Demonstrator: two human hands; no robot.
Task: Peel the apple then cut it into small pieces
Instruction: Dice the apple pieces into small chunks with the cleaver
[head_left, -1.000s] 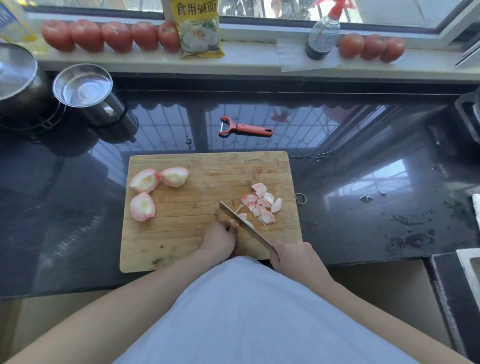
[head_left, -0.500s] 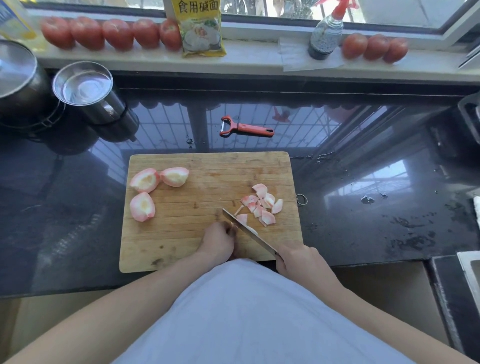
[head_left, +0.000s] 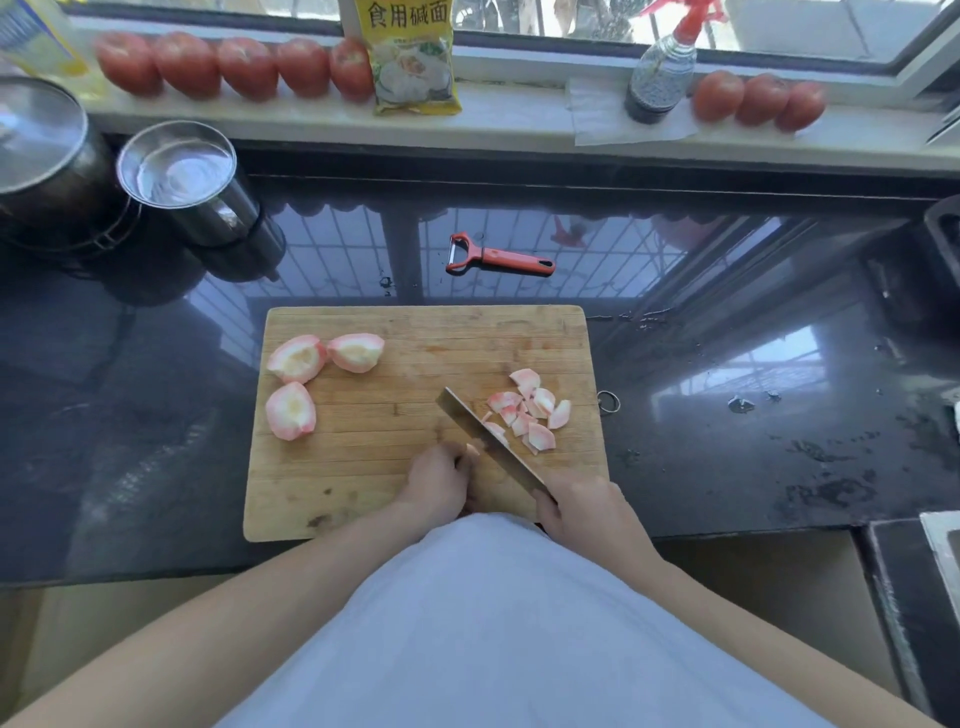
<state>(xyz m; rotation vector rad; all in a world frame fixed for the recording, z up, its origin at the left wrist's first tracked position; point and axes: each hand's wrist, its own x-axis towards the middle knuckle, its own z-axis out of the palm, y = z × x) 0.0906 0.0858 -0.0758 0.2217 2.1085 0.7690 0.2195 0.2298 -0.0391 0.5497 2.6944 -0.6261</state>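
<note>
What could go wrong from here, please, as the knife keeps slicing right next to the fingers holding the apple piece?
1. The left hand holds a small remnant right against the knife blade; the fingertips could get nicked.
2. The right hand works at the near edge of the cutting board, so the remnant may slip out from under the blade.
3. The cut pieces sit close to the board's right edge and could get pushed onto the wet countertop.

both forearms reach forward; the left hand (head_left: 436, 480) is curled with knuckles up, the right hand (head_left: 584, 512) closes in a fist.
</note>
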